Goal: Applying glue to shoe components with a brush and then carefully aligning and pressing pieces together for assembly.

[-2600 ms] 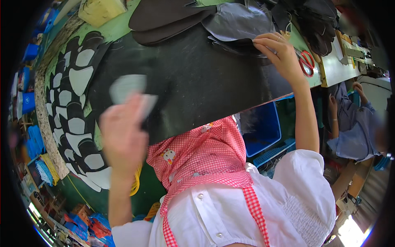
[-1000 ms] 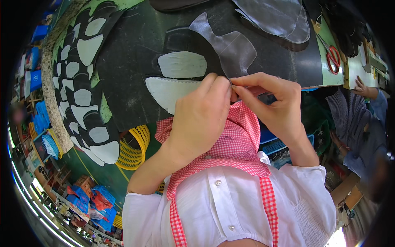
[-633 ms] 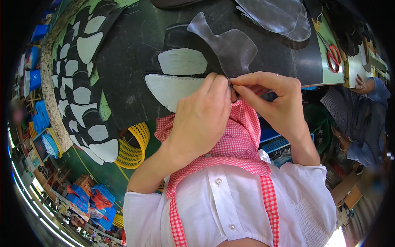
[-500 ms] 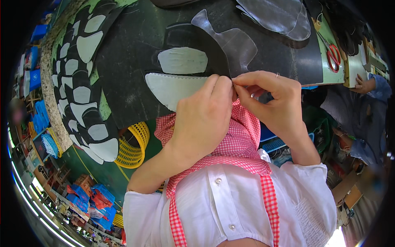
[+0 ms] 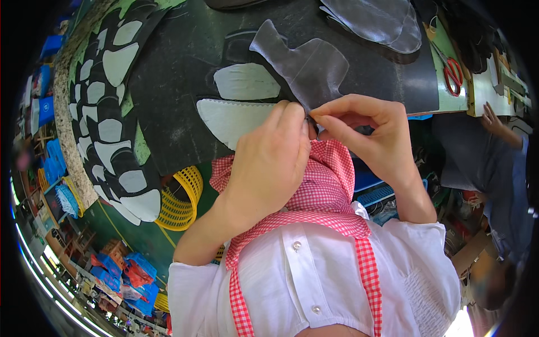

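Note:
A dark grey, shiny leather cutout with a curved outline extends over the work surface from my fingertips. Its near end is pinched between the closed fingers of my left hand and the thumb and forefinger of my right hand. The two hands meet close together at the table's near edge; my fingers hide the gripped edge. Just left of it lies a black piece bearing a pale toe-shaped patch and a larger white patch with a zigzag edge, partly covered by my left hand.
Overlapping black pieces with white patches line the table's left side. Shiny grey leather pieces are stacked at the far right, near red-handled scissors. A yellow basket stands below the table edge. Another person's hand rests at the right.
The grey leather cutout has swung and flattened, showing more of its surface. Both my hands have shifted slightly left, still pinching. The other person at the right has moved.

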`<action>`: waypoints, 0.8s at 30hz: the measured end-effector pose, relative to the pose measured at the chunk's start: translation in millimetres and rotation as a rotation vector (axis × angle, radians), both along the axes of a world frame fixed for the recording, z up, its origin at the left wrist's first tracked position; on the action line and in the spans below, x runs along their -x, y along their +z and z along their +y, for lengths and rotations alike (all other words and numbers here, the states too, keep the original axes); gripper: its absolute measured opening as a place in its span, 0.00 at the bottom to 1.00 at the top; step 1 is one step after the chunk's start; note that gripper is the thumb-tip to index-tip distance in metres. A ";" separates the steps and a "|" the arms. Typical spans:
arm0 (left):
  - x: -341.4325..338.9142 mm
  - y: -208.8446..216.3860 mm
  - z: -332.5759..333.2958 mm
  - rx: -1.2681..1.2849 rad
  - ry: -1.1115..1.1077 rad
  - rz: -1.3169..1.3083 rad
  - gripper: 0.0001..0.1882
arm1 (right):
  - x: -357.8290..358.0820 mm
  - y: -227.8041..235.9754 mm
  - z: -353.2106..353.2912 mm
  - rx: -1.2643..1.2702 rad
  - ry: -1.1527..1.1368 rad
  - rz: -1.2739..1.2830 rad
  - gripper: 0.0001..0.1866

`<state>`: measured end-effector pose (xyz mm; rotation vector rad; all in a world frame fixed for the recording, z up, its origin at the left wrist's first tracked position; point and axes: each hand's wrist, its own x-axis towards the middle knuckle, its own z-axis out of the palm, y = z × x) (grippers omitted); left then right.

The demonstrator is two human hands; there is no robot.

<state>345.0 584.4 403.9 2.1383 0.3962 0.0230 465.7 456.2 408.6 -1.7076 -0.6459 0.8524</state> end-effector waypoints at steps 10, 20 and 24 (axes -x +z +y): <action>6.7 0.9 12.0 0.430 0.044 0.110 0.07 | -8.7 -14.1 1.0 -0.042 0.045 0.175 0.04; 16.6 -11.7 20.9 0.680 0.394 0.295 0.17 | 5.7 -23.4 11.8 -0.138 0.125 -0.016 0.09; 28.4 -12.0 20.9 0.541 0.259 0.156 0.15 | 4.8 -31.2 13.5 -0.218 0.170 0.380 0.12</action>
